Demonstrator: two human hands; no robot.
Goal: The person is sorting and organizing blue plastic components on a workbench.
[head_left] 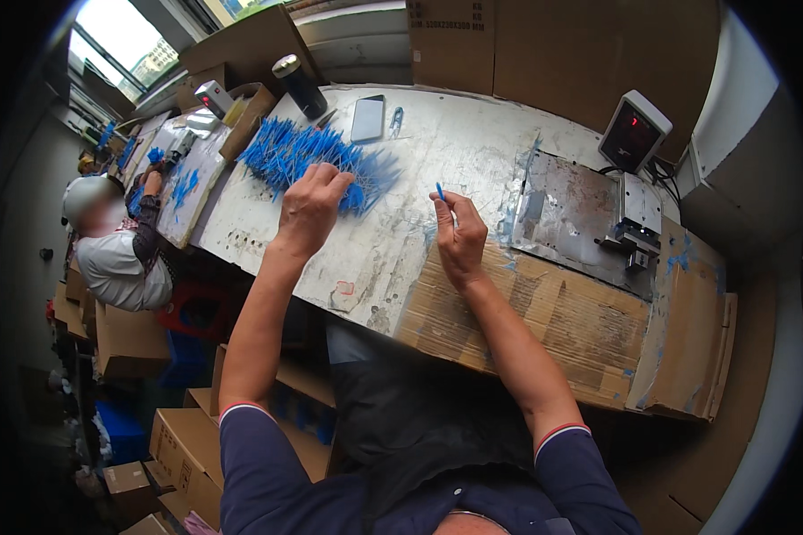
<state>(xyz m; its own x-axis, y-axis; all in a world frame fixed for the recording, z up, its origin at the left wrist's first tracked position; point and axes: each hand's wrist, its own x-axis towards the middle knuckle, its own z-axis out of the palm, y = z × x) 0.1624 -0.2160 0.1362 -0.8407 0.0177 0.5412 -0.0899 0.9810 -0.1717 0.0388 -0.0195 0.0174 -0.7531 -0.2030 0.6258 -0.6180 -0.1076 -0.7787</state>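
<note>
A heap of thin pale wires with blue ends [281,147] lies on the white worktable. My left hand [310,209] is closed at the near right side of this heap, its fingers curled over. Blue-ended strands extend beyond the thumb and are smeared by motion; exactly how many it grips is hidden. To the right, my right hand [461,242] pinches a small slim blue piece [440,191] upright between thumb and forefinger. That hand is apart from the heap, over the table near a cardboard sheet [544,312].
Right of my hand sits a metal machine [641,214] on a steel plate [567,201], with a red-lit display box [635,132] behind. A dark flask [300,86], phone [368,119] and small snips [397,121] stand or lie beyond the heap. Another person [116,245] works at left.
</note>
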